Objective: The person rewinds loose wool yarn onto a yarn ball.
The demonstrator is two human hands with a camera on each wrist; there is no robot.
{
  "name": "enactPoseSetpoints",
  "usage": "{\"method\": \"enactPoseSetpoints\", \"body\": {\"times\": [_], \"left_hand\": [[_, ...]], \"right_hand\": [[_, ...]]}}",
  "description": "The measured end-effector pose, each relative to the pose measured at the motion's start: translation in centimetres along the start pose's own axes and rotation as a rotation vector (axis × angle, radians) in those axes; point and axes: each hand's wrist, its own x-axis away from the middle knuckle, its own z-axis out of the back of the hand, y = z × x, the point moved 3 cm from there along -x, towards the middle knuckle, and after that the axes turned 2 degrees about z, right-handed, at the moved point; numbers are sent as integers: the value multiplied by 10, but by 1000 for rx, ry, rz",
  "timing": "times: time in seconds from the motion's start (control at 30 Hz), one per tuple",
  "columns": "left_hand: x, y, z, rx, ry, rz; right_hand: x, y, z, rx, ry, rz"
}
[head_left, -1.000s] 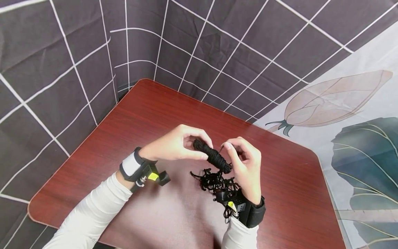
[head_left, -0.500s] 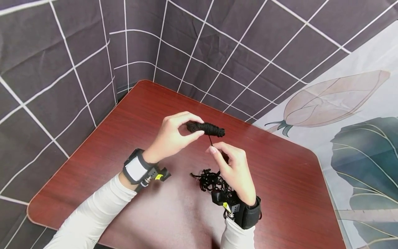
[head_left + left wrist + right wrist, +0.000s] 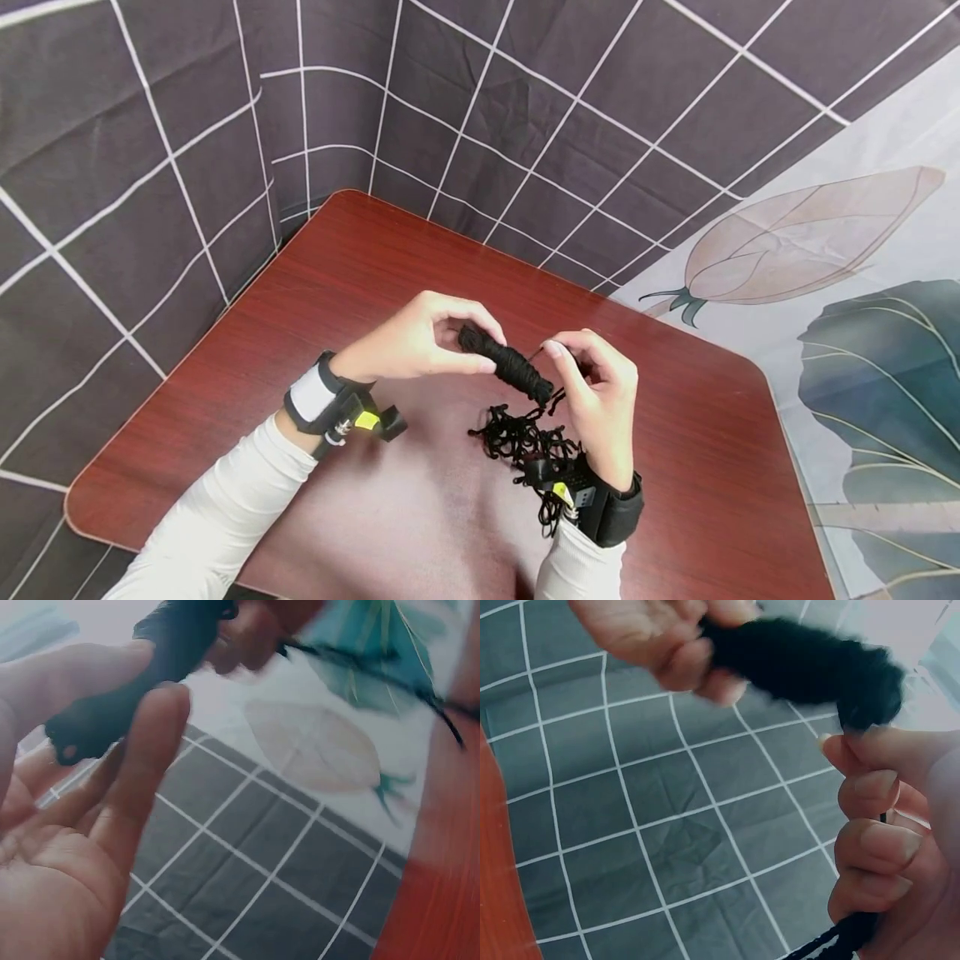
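Head view: wound black cord held between two hands above the table

The dark wall cloth [image 3: 555, 125], ruled with white lines, is met at the right by a pale printed panel [image 3: 757, 308]. Below, a red-brown table [image 3: 697, 433] is seen. White sleeves are worn on both arms. The hands are set apart. By the left hand [image 3: 418, 340], the upper end of the bundle is gripped between thumb and fingers; by the right hand [image 3: 600, 396], a strand is pinched between thumb and forefinger, with the other fingers curled. A black device is strapped to each wrist. A tangled heap of cord [image 3: 517, 437] is laid on the table, partly covered by the right wrist device. Above it, the tightly wrapped bundle [image 3: 513, 367] is held tilted. Between bundle and right fingertips, the thin strand [image 3: 536, 354] is stretched.
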Motion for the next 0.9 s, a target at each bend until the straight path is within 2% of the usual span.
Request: {"method": "enactPoseSetpoints", "body": {"times": [0.07, 0.13, 0.23, 0.3, 0.4, 0.47, 0.53, 0.6, 0.67, 0.7, 0.73, 0.8, 0.9], "left_hand": [[0, 3, 2, 81, 43, -32], [0, 4, 5, 118, 117, -64], [0, 5, 8, 133, 249, -94], [0, 5, 11, 107, 344, -117], [0, 7, 15, -25, 464, -162], [1, 8, 18, -185, 522, -190], [1, 8, 20, -358, 548, -190], [0, 6, 22, -503, 518, -172], [0, 4, 22, -570, 431, -129], [-1, 2, 21, -569, 371, -99], [-1, 0, 20, -554, 304, -70], [0, -3, 18, -464, 174, -4], [0, -6, 13, -249, 39, 79]], "right_hand": [[-2, -2, -2, -10, -28, -13], [-1, 0, -7, -2, -75, -27], [0, 1, -17, 8, -177, -61], [2, 5, -22, 21, -251, -67], [3, 3, -27, 21, -348, -70], [3, 2, -27, 48, -373, -67], [3, -1, -25, 75, -367, -63], [2, -3, -21, 99, -324, -64], [1, -4, -17, 103, -263, -70], [1, -5, -15, 97, -228, -71], [0, -5, -13, 87, -195, -73], [0, -5, -10, 72, -135, -71], [0, -3, -7, 59, -77, -59]]}}
